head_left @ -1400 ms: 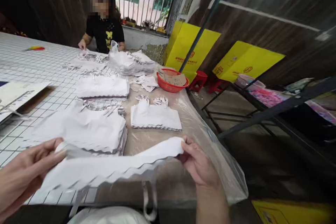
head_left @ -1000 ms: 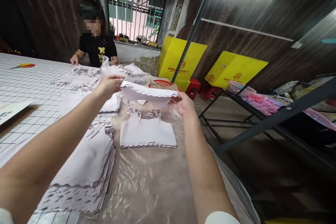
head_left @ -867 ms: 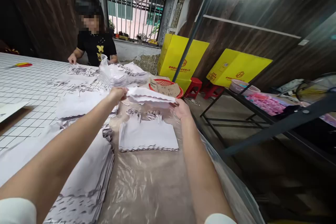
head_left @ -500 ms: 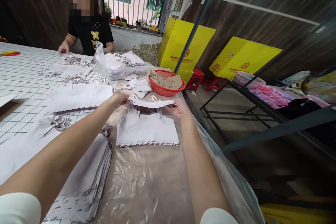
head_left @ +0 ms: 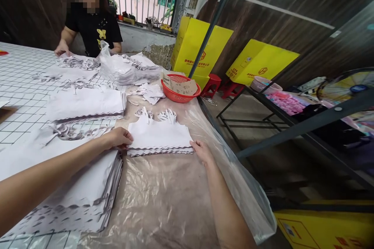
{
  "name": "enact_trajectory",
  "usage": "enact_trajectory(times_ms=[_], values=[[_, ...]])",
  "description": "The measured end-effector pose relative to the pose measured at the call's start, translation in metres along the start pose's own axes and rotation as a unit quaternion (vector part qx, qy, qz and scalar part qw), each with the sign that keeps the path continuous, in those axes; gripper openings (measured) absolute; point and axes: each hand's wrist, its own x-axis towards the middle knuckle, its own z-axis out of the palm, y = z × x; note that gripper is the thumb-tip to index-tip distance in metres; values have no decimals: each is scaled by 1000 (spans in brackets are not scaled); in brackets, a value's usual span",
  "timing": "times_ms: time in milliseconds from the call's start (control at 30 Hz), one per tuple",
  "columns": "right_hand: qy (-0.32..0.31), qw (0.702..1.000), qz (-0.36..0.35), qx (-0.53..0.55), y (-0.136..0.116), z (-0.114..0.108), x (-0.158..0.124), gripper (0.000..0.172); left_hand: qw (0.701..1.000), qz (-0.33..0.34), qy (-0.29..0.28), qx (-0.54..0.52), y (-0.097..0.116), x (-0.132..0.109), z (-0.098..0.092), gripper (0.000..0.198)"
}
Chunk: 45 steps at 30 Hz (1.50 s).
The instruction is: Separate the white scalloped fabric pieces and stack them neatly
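Observation:
A white strapped fabric piece (head_left: 159, 134) with a scalloped lower edge lies flat on a small stack of similar pieces. My left hand (head_left: 119, 137) pinches its lower left corner, and at the lower right corner my right hand (head_left: 202, 151) has thumb and fingers closed on the edge. The straps bunch in loops at the top of the piece. Left of it, under my left forearm, sits a larger stack of white fabric pieces (head_left: 84, 181) with wavy edges. Another white stack (head_left: 84, 103) lies just beyond.
Clear plastic sheeting (head_left: 157, 198) covers this side of the grid-marked table (head_left: 17, 81). A red basket (head_left: 179, 96) holding a cardboard label stands at the back. Bagged white pieces (head_left: 122, 70) lie near a co-worker (head_left: 90, 27) across the table. A dark metal rack (head_left: 263, 132) stands right.
Both hands have come down and toward me with the fabric piece, which was held raised behind the small stack and now lies flat on top. The view has shifted slightly.

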Motion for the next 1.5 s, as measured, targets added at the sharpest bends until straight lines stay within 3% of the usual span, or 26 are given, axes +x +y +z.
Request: enact_trajectory(times_ms=[167, 333, 400, 467, 567, 700, 767, 833, 933, 1000, 1067, 1167, 1233, 1300, 1400, 1500], values=[[29, 995, -38, -88, 8, -1, -2, 37, 998, 28, 8, 57, 1, 1, 6, 22], [61, 983, -63, -163, 11, -5, -13, 29, 979, 79, 40, 181, 0, -1, 10, 13], [118, 963, -90, -223, 6, -1, -17, 20, 959, 114, 71, 249, 2, -2, 12, 10], [165, 924, -141, -314, -1, 10, -19, 29, 928, 151, 108, 325, 3, -3, 15, 7], [129, 878, -184, -422, -5, 33, -16, 47, 888, 171, 133, 406, 5, -4, 26, 4], [65, 874, -127, -464, 4, 49, -4, 54, 881, 167, 134, 421, 8, -13, 34, 11], [75, 878, -119, -457, 9, 48, 2, 57, 884, 171, 142, 410, 8, -26, 21, 17], [107, 887, -128, -431, 8, 45, 5, 62, 890, 180, 168, 385, 0, -47, -8, 22], [123, 916, -165, -345, -8, 50, -15, 68, 876, 148, 323, 327, -36, -96, -63, 29], [36, 952, -175, -249, -27, 66, -48, 67, 828, 34, 466, 309, -74, -131, -95, 36], [-115, 973, -144, -140, -49, 96, -90, 61, 799, -81, 521, 288, -113, -158, -117, 50], [-265, 958, -105, -31, -77, 155, -146, 55, 801, -114, 532, 250, -155, -180, -130, 55], [-269, 957, -111, -14, -88, 189, -168, 52, 803, -98, 541, 229, -167, -188, -132, 50], [-223, 966, -127, -28, -93, 211, -176, 49, 809, -92, 541, 212, -170, -192, -133, 45], [-175, 973, -142, -47, -96, 221, -176, 45, 817, -91, 538, 189, -165, -199, -135, 32], [-173, 973, -148, -40, -97, 214, -177, 43, 823, -100, 537, 155, -161, -208, -135, 18]])
